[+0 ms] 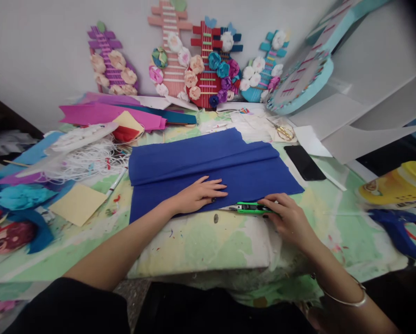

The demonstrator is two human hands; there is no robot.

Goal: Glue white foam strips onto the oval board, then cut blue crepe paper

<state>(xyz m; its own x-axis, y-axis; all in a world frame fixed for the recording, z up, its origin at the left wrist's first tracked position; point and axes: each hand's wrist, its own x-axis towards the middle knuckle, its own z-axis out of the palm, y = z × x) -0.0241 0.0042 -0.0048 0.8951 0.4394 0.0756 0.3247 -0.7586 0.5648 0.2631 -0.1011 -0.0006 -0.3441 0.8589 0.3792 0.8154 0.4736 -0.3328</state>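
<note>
Dark blue crepe paper lies across the middle of the table, with a folded layer along its far part. My left hand rests flat on its near part, fingers stretched to the right. At the near edge of the paper, my right hand is closed around the end of a green utility knife. The knife lies sideways with its metal blade end pointing left, toward my left hand. Part of that blade end seems to sit at or under the paper's edge, so its tip is hard to see.
A black phone and gold-handled scissors lie to the right, near a yellow cup and a blue glue gun. White cord and coloured paper pile up at left. Flower-decorated instrument models lean on the wall.
</note>
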